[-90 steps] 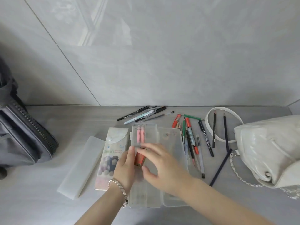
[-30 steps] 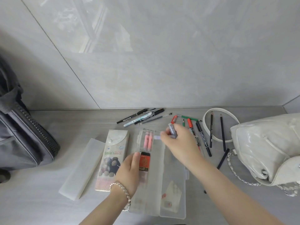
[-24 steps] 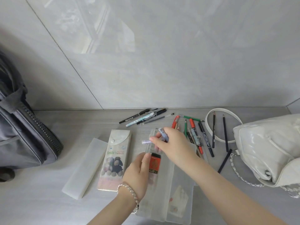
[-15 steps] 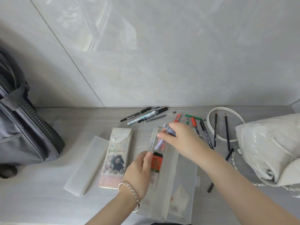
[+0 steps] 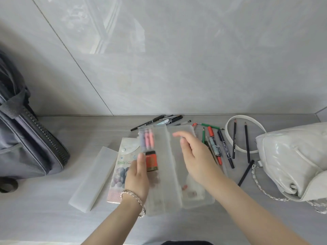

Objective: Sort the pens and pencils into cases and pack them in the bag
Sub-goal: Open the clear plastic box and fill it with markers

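Observation:
A clear plastic pencil case (image 5: 164, 167) lies open in the middle of the table. Its left half holds pink and purple pens (image 5: 147, 140) and an orange-and-black box (image 5: 151, 160). My left hand (image 5: 137, 177) grips the left edge of that half. Above the right half hovers my right hand (image 5: 193, 156), fingers apart and empty. Loose red, green and black pens (image 5: 215, 145) lie just right of the case. More black pens (image 5: 159, 121) lie by the wall. Dark pencils (image 5: 234, 138) rest beside a white bag (image 5: 293, 160).
A printed flat pencil case (image 5: 122, 161) and a frosted white case (image 5: 95, 177) lie left of the open one. A dark grey backpack (image 5: 26, 144) stands at the far left. The white bag's strap (image 5: 244, 119) loops around two pencils. A tiled wall closes the back.
My right hand laid a purple pen into the left half of the clear case and let go; it has drawn back to the right, empty. My left hand still holds the case.

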A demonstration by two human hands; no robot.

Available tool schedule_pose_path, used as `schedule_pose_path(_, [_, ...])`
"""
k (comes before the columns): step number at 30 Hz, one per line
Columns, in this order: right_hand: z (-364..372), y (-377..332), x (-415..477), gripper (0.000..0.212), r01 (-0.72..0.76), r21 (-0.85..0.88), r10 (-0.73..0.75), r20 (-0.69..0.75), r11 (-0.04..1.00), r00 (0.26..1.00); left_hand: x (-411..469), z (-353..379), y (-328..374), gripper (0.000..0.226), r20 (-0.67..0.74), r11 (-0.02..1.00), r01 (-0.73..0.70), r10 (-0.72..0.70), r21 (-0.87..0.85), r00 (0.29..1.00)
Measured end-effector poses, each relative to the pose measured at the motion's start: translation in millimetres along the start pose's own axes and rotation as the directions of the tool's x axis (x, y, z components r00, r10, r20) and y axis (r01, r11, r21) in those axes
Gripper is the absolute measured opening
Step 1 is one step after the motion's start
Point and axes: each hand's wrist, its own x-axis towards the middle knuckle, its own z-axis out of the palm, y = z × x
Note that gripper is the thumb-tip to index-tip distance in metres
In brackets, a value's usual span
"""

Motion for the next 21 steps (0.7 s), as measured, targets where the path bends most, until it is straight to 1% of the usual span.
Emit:
schedule_pose_path(2, [6, -3, -8, 0.027, -0.033, 0.143, 0.023, 0.071, 0.989, 0.997, 10, 0, 3, 0.049, -0.031, 0.998, 0.039, -0.040, -0.059, 0.999])
schedule_pose_path(5, [22, -16, -19, 0.028, -0.069, 0.445, 0.012, 0.128, 0.893, 0.992, 14, 2, 12, 0.037, -0.087, 0.995, 0.047, -0.055, -0.087, 0.995])
schedule_pose_path(6, [30, -18, -22, 0.027, -0.067, 0.497, 0.001, 0.132, 0.865, 0.991, 14, 2, 14, 0.039, -0.083, 0.995, 0.042, -0.050, -0.090, 0.995])
schedule_pose_path(7, [38, -19, -25, 0.024, -0.042, 0.508, -0.024, 0.123, 0.861, 0.992, 13, 3, 14, 0.042, -0.074, 0.995, 0.039, -0.046, -0.093, 0.996])
schedule_pose_path(8, [46, -17, -27, 0.019, 0.017, 0.451, -0.066, 0.093, 0.893, 0.993, 11, 4, 15, 0.043, -0.067, 0.994, 0.032, -0.039, -0.103, 0.997])
schedule_pose_path(9, [52, -13, -28, 0.017, 0.095, 0.339, -0.123, 0.062, 0.936, 0.990, 9, 4, 15, 0.042, -0.062, 0.993, 0.033, -0.040, -0.112, 0.997])
schedule_pose_path(10, [57, -9, -29, 0.023, 0.189, 0.195, -0.203, 0.050, 0.962, 0.978, 8, 4, 14, 0.041, -0.059, 0.992, 0.030, -0.038, -0.126, 0.997])
schedule_pose_path(11, [60, -4, -29, 0.028, 0.291, 0.051, -0.293, 0.050, 0.955, 0.955, 8, 4, 13, 0.040, -0.062, 0.989, 0.032, -0.041, -0.145, 0.997])
schedule_pose_path(12, [61, 1, -28, 0.028, 0.374, -0.077, -0.372, 0.039, 0.924, 0.927, 9, 4, 11, 0.039, -0.067, 0.986, 0.032, -0.044, -0.166, 0.997])
schedule_pose_path(14, [60, 9, -27, 0.027, 0.449, -0.305, -0.470, 0.006, 0.840, 0.883, 11, 3, 9, 0.041, -0.078, 0.979, 0.055, -0.071, -0.197, 0.994])
schedule_pose_path(15, [60, 12, -28, 0.028, 0.462, -0.369, -0.489, 0.022, 0.806, 0.872, 13, 3, 8, 0.043, -0.088, 0.979, 0.066, -0.085, -0.194, 0.993])
schedule_pose_path(16, [59, 15, -29, 0.031, 0.486, -0.373, -0.499, 0.071, 0.790, 0.864, 15, 2, 9, 0.042, -0.099, 0.981, 0.068, -0.087, -0.184, 0.991])
schedule_pose_path(17, [57, 15, -30, 0.035, 0.514, -0.310, -0.499, 0.132, 0.800, 0.857, 16, 0, 10, 0.040, -0.108, 0.984, 0.064, -0.083, -0.168, 0.991])
schedule_pose_path(18, [54, 17, -30, 0.041, 0.519, -0.192, -0.489, 0.181, 0.833, 0.853, 17, -2, 11, 0.038, -0.116, 0.987, 0.055, -0.073, -0.152, 0.991])
schedule_pose_path(19, [48, 18, -29, 0.044, 0.489, -0.071, -0.466, 0.214, 0.869, 0.859, 18, -4, 11, 0.037, -0.122, 0.989, 0.046, -0.063, -0.137, 0.991])
schedule_pose_path(20, [42, 20, -26, 0.044, 0.432, -0.014, -0.421, 0.195, 0.902, 0.886, 19, -6, 10, 0.036, -0.121, 0.991, 0.040, -0.055, -0.125, 0.991])
schedule_pose_path(21, [35, 24, -21, 0.040, 0.362, -0.014, -0.358, 0.117, 0.932, 0.926, 21, -8, 9, 0.035, -0.123, 0.993, 0.042, -0.055, -0.110, 0.991])
